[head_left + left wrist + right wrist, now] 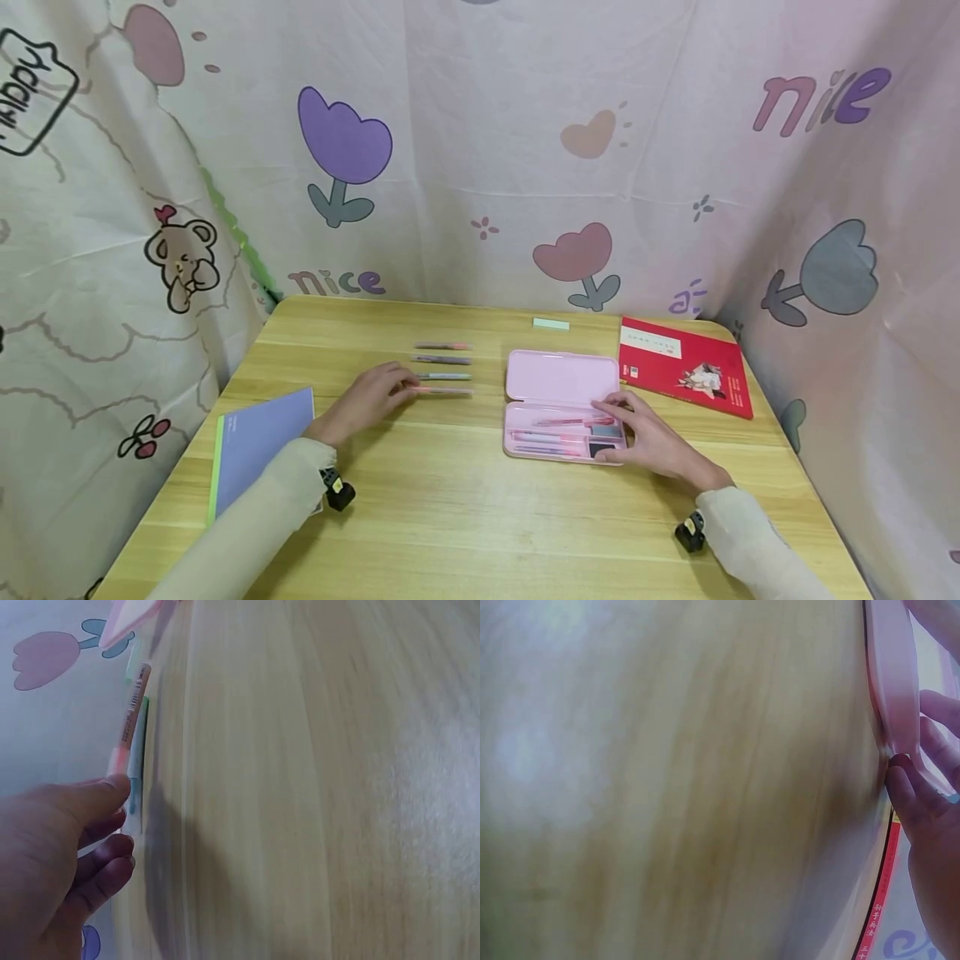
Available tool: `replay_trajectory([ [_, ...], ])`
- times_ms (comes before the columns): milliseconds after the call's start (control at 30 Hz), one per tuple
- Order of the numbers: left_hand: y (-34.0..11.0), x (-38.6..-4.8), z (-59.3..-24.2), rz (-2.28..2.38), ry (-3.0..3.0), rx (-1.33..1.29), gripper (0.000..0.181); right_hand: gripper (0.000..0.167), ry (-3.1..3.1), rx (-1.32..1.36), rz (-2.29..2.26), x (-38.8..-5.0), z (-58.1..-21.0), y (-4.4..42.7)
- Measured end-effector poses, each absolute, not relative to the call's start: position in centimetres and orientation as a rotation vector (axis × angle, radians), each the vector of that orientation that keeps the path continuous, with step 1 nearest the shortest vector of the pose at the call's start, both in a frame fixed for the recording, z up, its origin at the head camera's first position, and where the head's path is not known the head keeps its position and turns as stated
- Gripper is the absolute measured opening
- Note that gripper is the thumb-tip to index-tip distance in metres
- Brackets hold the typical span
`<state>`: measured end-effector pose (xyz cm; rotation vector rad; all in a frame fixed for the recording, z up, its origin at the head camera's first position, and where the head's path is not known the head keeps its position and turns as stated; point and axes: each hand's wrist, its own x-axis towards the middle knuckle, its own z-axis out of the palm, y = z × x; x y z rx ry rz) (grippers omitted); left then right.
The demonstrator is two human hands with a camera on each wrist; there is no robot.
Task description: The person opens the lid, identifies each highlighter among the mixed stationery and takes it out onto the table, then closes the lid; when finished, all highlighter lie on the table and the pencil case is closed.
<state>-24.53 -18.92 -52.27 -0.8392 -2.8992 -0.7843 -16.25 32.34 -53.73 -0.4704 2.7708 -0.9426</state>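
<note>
My left hand (371, 397) pinches the end of a pink pen (450, 391) between thumb and fingers. In the left wrist view this pen (135, 712) points away from the hand, with a green-capped pen (139, 750) just behind it. Beyond it in the head view lie a light green pen (448, 377), a dark pen (444, 360) and a pink-tipped pen (442, 346), roughly parallel. My right hand (648, 433) grips the right end of an open pink pencil case (562, 377), thumb at the near corner. Several pens (551, 437) and a dark block (602, 450) lie in its compartments.
A purple notebook (264, 450) lies at the left, partly under the left forearm. A red book (686, 367) is at the back right. Near the back edge sits a pale green strip (551, 324). Patterned curtains (465, 150) hang behind the wooden table (480, 525).
</note>
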Motion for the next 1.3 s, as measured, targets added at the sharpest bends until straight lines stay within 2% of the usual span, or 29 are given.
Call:
replay_trajectory([
  [367,-19.4,-25.25,-53.13,-0.746,-2.929,-0.84,0.012,0.092,2.768,-0.474,-0.953,-16.3,-53.8,32.37],
  [1300,-19.44,-25.3,-53.2,-0.758,-2.957,-0.819,0.014,0.092,2.779,-0.47,-0.932,-16.27,-53.75,32.34],
])
